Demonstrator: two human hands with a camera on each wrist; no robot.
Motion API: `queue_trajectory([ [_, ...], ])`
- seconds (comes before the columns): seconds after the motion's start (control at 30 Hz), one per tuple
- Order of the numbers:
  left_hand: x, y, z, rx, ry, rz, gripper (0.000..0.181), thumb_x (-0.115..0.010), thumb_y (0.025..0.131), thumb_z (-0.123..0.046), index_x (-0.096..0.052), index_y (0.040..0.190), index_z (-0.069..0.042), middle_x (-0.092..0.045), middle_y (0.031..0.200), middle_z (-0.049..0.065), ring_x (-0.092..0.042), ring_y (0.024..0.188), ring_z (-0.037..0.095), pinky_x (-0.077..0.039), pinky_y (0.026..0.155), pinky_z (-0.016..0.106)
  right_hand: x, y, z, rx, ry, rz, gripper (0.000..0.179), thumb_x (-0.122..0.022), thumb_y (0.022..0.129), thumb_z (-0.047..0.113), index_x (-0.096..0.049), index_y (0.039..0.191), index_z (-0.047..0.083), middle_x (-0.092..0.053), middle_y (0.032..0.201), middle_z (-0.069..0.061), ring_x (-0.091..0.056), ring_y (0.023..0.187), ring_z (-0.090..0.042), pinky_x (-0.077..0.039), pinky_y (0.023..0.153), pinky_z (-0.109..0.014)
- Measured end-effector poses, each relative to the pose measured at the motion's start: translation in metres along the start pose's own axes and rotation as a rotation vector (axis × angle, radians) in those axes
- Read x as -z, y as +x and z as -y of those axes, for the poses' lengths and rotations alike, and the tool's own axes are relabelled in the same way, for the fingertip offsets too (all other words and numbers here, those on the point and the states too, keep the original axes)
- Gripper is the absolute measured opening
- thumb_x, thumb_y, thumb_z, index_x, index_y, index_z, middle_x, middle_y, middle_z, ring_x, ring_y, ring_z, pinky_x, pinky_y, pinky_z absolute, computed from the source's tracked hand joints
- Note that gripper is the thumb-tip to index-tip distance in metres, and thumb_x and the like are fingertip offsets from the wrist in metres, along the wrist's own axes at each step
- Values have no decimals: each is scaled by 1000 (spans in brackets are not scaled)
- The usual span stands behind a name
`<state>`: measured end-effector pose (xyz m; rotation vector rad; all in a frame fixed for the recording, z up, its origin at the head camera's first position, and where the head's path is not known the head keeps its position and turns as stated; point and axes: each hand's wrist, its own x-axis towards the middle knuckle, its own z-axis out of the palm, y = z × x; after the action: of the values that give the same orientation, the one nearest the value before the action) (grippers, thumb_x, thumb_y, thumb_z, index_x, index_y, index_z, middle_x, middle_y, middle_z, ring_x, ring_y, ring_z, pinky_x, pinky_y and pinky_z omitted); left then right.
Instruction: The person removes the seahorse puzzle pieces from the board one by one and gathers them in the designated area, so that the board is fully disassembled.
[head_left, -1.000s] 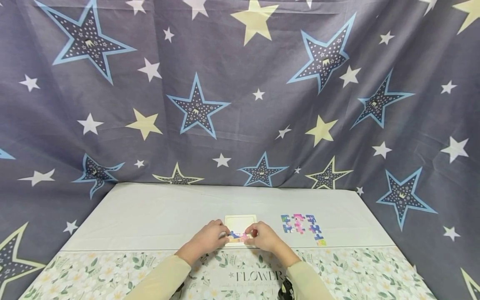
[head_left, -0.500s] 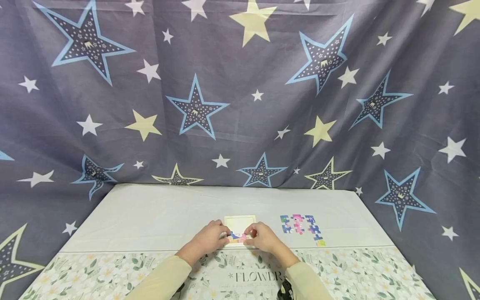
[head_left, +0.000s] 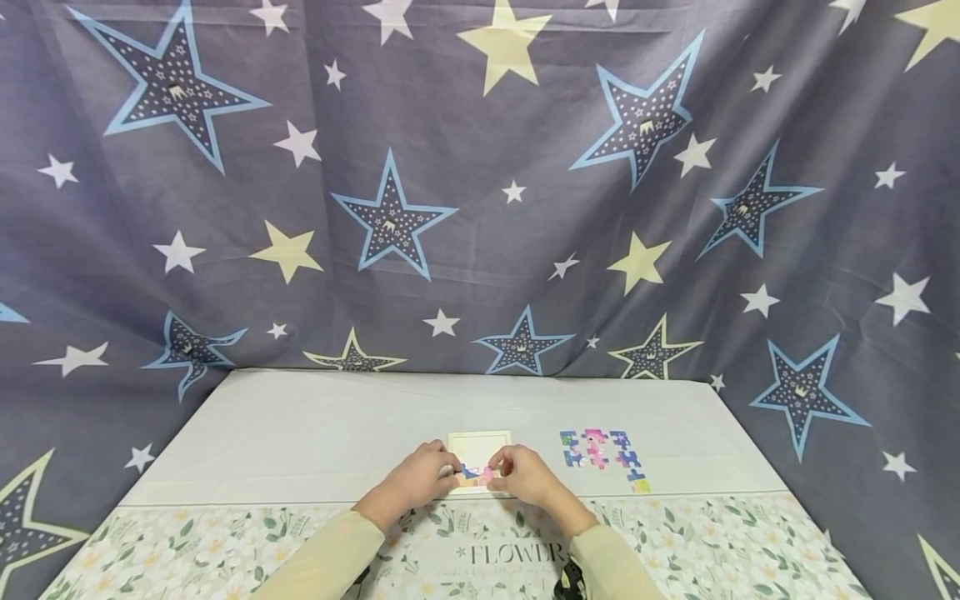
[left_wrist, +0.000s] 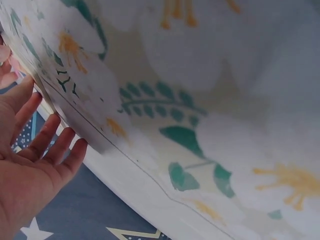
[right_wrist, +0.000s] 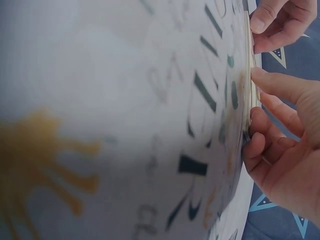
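A shallow cream puzzle tray [head_left: 481, 437] lies on the table, with joined puzzle pieces [head_left: 472, 476] in blue, pink and orange along its near side. My left hand [head_left: 417, 475] grips the tray's left edge; in the left wrist view the outer fingers of the left hand [left_wrist: 37, 160] spread past the edge. My right hand [head_left: 527, 475] is over the tray's near right corner, thumb and index finger bent round a pink puzzle piece [head_left: 487, 473]. In the right wrist view the right hand [right_wrist: 287, 135] has its fingertips at the tray's side, partly hiding it.
Right of the tray lie loose and joined puzzle pieces [head_left: 596, 447], in blue, pink and yellow-green. The white tabletop [head_left: 337, 425] meets a floral cloth [head_left: 225, 542] printed with "FLOWER" in front. A grey star-patterned curtain [head_left: 450, 100] hangs behind and at both sides.
Both hands stay at the tray with nearly the same hold. The head view shifts very slightly; the loose pieces have not moved.
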<state>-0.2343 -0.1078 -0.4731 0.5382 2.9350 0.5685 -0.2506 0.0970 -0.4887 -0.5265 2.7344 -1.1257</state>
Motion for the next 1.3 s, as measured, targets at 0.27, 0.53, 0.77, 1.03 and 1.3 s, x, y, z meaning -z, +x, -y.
queue_trajectory([
  [0.27,0,0,1,5,25,-20,17,-64,88,-30,-68,101,-19,-56,97,0,-53,97,21,-42,88,65,0,0,1,-6,1,-3,21,-74,78,14,-65,96,8,-52,76,0,-45,68,-13,-38,57,-23],
  [0.53,1,-1,1,15,26,-16,18,-63,88,-31,-67,102,-20,-56,98,0,-53,100,23,-39,90,68,0,1,0,-6,5,4,20,-74,78,14,-65,96,8,-52,76,0,-45,67,-13,-38,57,-23],
  [0.77,1,1,1,16,45,-9,19,-62,88,-33,-67,102,-22,-56,100,0,-53,100,22,-41,90,66,0,0,0,-2,6,6,21,-74,79,14,-65,97,7,-51,76,0,-45,67,-13,-38,57,-23],
  [1.03,1,1,1,10,52,-5,18,-63,87,-32,-67,101,-22,-56,99,0,-53,98,21,-42,89,66,1,0,0,13,0,4,20,-73,79,14,-65,97,7,-52,75,0,-45,66,-12,-38,56,-22],
  [1.3,0,1,1,0,56,-11,16,-64,87,-31,-67,98,-21,-56,98,1,-53,97,22,-43,87,65,2,0,0,20,15,10,20,-73,80,13,-65,97,7,-52,74,0,-45,65,-12,-38,54,-22],
])
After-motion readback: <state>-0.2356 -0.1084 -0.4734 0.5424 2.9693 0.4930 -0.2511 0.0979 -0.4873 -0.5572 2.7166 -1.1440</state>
